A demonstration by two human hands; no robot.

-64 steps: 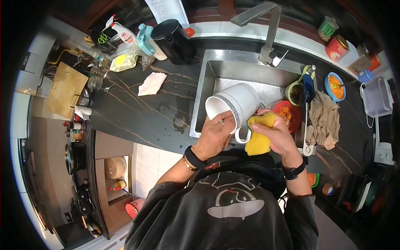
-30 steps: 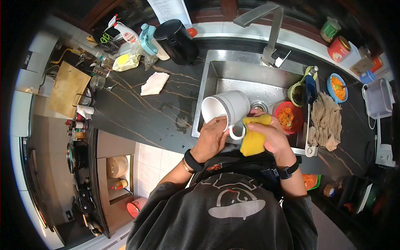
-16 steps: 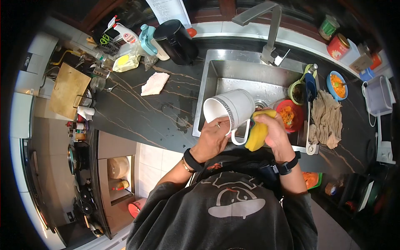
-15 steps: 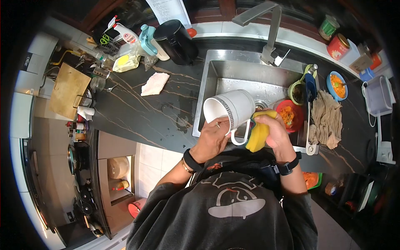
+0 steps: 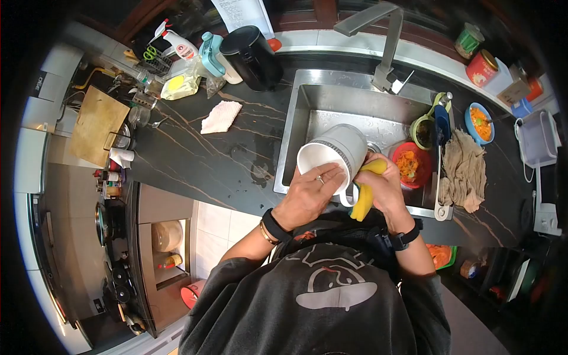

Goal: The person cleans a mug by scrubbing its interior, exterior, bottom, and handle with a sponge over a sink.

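Note:
A white mug (image 5: 346,145) with a dark patterned band is tilted over the near part of the steel sink (image 5: 331,112), its opening toward the left. My left hand (image 5: 310,195) grips the mug at its rim, with fingers across the opening. On the mug's right, my right hand (image 5: 386,186) is closed around a yellow sponge (image 5: 363,204), which is folded against the handle. Some of the right fingers are hidden behind the sponge and mug. Just right of this hand, a red bowl (image 5: 421,168) with orange food scraps sits in the sink.
The faucet (image 5: 387,53) rises behind the sink. Right of it lie a brown cloth (image 5: 464,171) and a blue bowl (image 5: 473,131) of orange food. On the left counter are a pink cloth (image 5: 220,117), a black canister (image 5: 251,59) and a teal-capped bottle (image 5: 211,54).
The mug has turned and shifted slightly right. My left fingers have moved across its opening, and the sponge is now folded more tightly in my right hand around the handle.

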